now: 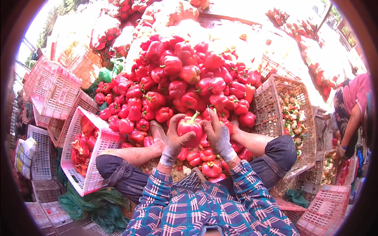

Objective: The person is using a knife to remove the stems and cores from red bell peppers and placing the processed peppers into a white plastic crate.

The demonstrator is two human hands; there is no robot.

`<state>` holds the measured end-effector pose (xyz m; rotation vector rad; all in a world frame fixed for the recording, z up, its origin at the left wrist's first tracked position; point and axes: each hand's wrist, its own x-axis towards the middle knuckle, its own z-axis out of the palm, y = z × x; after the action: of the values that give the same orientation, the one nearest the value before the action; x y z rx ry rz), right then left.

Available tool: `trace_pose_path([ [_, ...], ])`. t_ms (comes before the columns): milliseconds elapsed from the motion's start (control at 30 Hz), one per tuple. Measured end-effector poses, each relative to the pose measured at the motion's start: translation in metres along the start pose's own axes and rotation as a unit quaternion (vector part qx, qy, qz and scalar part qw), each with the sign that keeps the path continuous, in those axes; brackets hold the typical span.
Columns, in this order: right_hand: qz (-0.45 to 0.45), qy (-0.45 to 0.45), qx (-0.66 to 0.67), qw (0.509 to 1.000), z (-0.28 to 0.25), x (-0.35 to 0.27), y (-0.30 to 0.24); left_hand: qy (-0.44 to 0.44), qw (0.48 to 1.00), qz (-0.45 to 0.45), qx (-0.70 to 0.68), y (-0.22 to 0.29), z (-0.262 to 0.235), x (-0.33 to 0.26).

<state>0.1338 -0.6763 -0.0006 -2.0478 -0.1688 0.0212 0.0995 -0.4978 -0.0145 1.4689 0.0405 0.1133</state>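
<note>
My left hand [177,137], in a dirty grey work glove, is closed around a red bell pepper [189,126] with its green stem up. Against the pepper's right side is my gloved right hand [219,135], its fingers closed. A thin pale blade [208,110], apparently of a small knife, shows at the right fingertips; its handle is hidden in the hand. Between and beyond my legs lies a big heap of whole red bell peppers [173,65]. Several peppers lie just below my hands.
At my left a tilted pink-white crate [88,179] holds opened red peppers [83,147]. At my right a brown crate [271,103] holds cut-out pepper cores [292,114]. Stacked crates [51,88] and green netting [96,206] stand left. Another person [352,106] works at far right.
</note>
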Motion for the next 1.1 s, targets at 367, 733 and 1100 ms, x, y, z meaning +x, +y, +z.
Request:
trace_pose_path([
  [367,0.150,-0.241,0.213,0.935,-0.034,-0.017,-0.039,0.076,0.884,0.281,0.367,0.027,-0.005,-0.001],
  [733,0.138,-0.217,0.128,0.958,-0.008,-0.038,-0.019,0.174,0.936,0.160,0.259,0.008,0.011,-0.004],
  [1100,-0.130,-0.019,-0.182,0.975,0.047,-0.051,0.049,0.103,0.907,-0.122,-0.390,-0.030,0.009,-0.004],
])
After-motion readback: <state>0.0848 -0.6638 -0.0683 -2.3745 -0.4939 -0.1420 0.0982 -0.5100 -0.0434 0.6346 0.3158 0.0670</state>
